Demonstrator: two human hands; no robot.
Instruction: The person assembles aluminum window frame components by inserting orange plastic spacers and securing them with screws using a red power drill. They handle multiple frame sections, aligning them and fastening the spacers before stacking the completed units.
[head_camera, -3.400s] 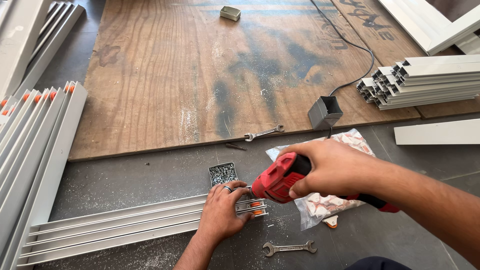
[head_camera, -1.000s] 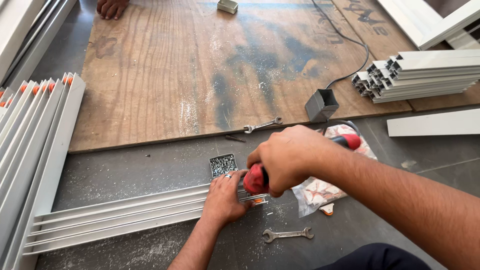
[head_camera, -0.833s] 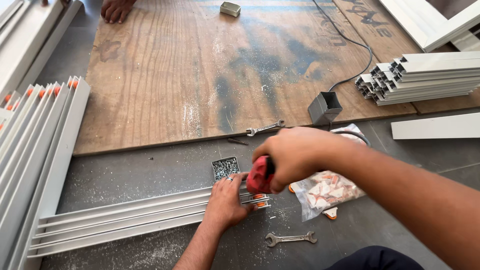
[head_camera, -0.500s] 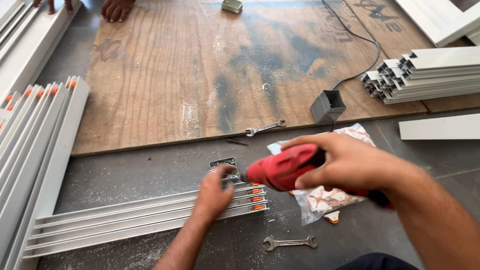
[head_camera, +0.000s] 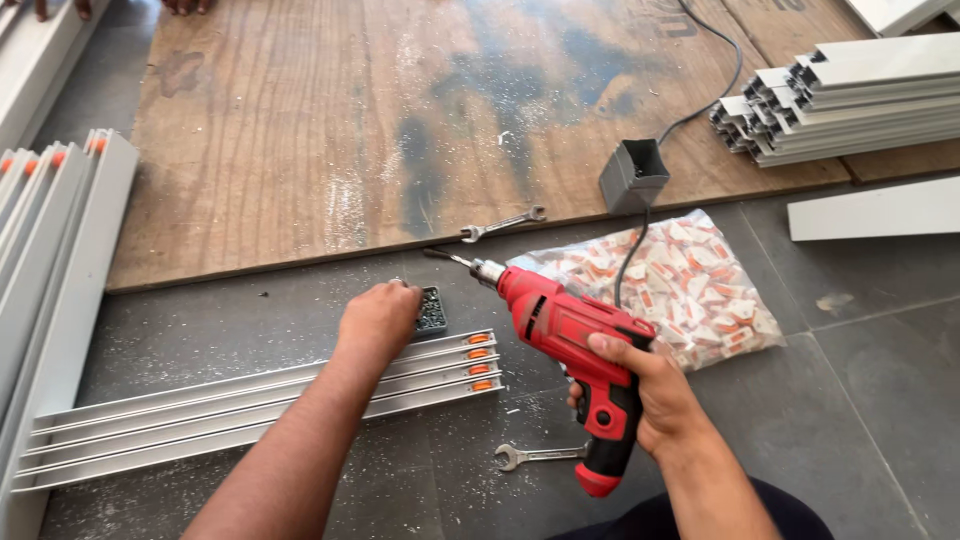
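Note:
My right hand (head_camera: 648, 392) grips the handle of a red corded drill (head_camera: 560, 330), whose bit points up-left, lifted off the work. My left hand (head_camera: 378, 318) reaches into a small dark tray of screws (head_camera: 432, 310) just behind a long grey aluminium track profile (head_camera: 250, 410) lying on the floor. The profile's near end carries orange plastic inserts (head_camera: 480, 362). Whether the left fingers hold a screw is hidden.
A clear bag of white and orange parts (head_camera: 690, 285) lies to the right. Two spanners (head_camera: 502, 225) (head_camera: 535, 455) rest on the floor. A plywood sheet (head_camera: 300, 130) covers the far floor, with a grey box (head_camera: 633, 175), stacked profiles right (head_camera: 860, 95) and left (head_camera: 50, 240).
The drill has pulled back from the profile's end and swung right, bit now pointing up-left. My left hand left the profile end and moved to the screw tray.

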